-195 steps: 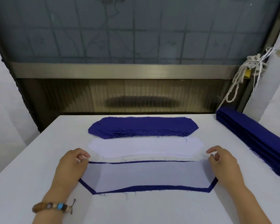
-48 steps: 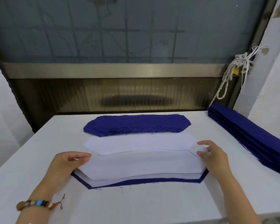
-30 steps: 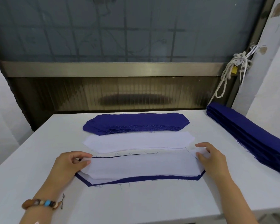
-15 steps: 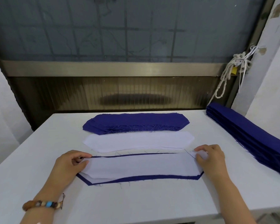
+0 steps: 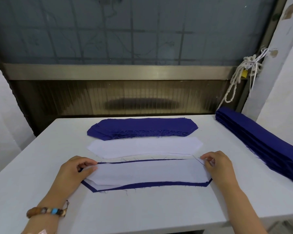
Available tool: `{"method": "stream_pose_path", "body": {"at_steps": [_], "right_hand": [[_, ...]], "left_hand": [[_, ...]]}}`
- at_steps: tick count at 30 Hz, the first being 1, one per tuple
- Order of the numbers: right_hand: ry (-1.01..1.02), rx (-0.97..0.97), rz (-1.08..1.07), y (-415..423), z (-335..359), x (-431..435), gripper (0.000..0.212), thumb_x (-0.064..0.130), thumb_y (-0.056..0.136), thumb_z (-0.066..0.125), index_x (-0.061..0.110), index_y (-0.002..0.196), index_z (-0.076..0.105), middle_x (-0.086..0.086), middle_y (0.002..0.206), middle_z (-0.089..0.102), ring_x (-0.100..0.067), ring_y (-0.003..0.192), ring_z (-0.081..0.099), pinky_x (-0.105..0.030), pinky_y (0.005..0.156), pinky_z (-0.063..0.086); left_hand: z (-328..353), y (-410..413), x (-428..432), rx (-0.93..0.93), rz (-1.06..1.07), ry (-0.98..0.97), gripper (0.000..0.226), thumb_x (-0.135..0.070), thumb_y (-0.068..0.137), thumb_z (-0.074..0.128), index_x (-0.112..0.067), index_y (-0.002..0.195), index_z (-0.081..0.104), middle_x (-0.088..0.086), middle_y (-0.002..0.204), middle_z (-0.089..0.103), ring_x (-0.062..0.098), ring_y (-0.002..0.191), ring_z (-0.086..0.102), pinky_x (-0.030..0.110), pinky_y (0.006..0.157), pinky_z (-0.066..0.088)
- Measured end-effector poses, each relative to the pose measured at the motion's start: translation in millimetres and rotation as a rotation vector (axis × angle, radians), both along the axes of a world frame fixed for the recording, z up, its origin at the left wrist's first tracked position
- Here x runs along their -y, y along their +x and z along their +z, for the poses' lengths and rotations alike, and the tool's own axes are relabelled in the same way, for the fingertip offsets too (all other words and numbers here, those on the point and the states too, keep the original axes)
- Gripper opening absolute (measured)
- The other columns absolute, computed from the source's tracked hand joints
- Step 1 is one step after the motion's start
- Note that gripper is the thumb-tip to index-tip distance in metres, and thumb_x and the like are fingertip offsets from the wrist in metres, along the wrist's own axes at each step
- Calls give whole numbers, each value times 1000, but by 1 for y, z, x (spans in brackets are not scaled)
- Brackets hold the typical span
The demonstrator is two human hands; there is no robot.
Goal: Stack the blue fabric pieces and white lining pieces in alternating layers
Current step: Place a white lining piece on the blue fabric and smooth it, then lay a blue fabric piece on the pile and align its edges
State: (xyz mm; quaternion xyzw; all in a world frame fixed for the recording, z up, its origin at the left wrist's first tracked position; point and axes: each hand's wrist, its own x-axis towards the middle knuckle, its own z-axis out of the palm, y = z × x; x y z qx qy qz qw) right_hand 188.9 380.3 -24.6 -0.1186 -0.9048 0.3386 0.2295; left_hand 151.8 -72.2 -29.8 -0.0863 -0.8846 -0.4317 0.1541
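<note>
Where the work lies: on the white tabletop (image 5: 142, 210), towards its front, as a working stack (image 5: 142, 179) of blue and white layers. Every place below is given from this stack.
Top lining piece (image 5: 150, 170): white, long, with angled ends, lying flat on the stack, slightly askew.
Blue fabric piece (image 5: 167, 183): under the white layers, showing only as a narrow border along the stack's far edge, near edge and near-left corner.
Lower lining piece (image 5: 101, 187): a white sliver showing at the stack's near-left corner.
Left hand (image 5: 71, 174): at the stack's left end, fingers curled, thumb and forefinger pinching the tip of the top lining piece.
Right hand (image 5: 220, 168): at the stack's right end, fingers curled, pinching the same piece's other tip.
Lining pile (image 5: 142, 146): white, same outline, just beyond the stack.
Blue fabric pile (image 5: 142, 126): many frayed layers, farther beyond the stack, right behind the lining pile.
Folded blue cloth (image 5: 264, 144): a thick pile well to the right of the stack, along the tabletop's right side.
Bead bracelet (image 5: 46, 211): on the left wrist, nearer than the stack.
Rope (image 5: 233, 81) and yellow padlock (image 5: 244, 73): hanging far beyond the stack, to its right.
</note>
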Motion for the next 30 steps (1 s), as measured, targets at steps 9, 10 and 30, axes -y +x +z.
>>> {"method": "stream_pose_path", "body": {"at_steps": [9, 10, 30], "right_hand": [[-14, 14, 56, 0, 0, 0, 14, 10, 81, 74, 24, 82, 69, 0, 84, 53, -17, 84, 51, -18, 71, 34], [-10, 19, 59, 0, 0, 0, 14, 10, 82, 73, 23, 83, 69, 0, 84, 54, -18, 85, 51, -16, 70, 34], [119, 86, 176, -121, 46, 40, 13, 8, 92, 61, 15, 100, 68, -2, 102, 60, -11, 84, 57, -16, 76, 46]], "left_hand": [[0, -1, 1, 16, 16, 6, 24, -4, 77, 78, -27, 83, 75, -4, 85, 67, 3, 79, 59, 5, 68, 43], [0, -1, 0, 17, 13, 11, 24, -3, 78, 78, -27, 83, 75, -4, 86, 67, 4, 79, 59, 6, 68, 43], [56, -112, -54, -55, 124, -127, 20, -3, 87, 67, -15, 103, 73, 2, 106, 67, 16, 95, 58, 25, 84, 45]]}}
